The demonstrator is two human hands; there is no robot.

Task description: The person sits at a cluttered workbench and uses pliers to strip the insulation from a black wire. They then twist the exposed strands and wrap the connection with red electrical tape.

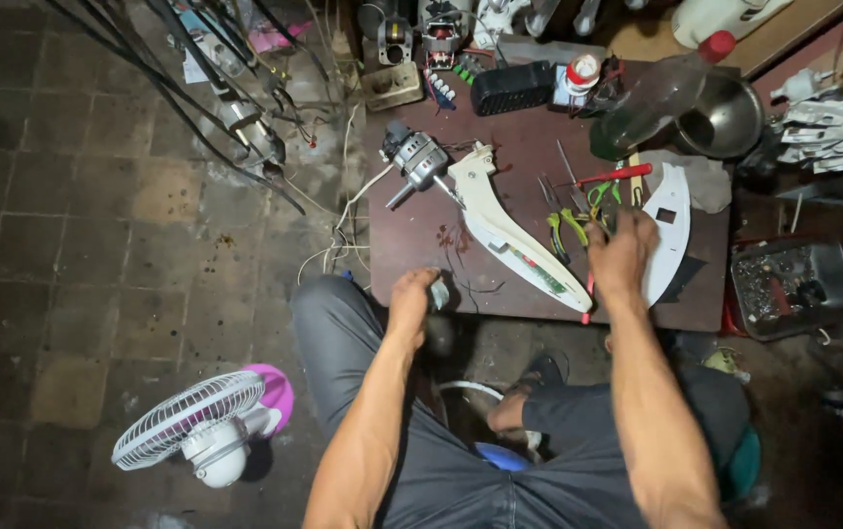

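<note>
One red screwdriver (590, 284) in right hand (622, 257); two white housings (510, 235).

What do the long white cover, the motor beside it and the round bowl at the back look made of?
The long white cover looks like moulded plastic: smooth, cream, evenly curved. The motor looks like bare metal, grey and dull, with a thin shaft sticking out. The round bowl seems to be steel, judging by its silvery shine.

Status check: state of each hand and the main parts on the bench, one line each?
left hand: closed on a small grey piece at the table edge
right hand: gripping a red-handled tool
white housing: lying flat, detached
motor: bare, on its side
plastic bottle: capped, tilted
desk fan: on the floor, tipped over
</note>
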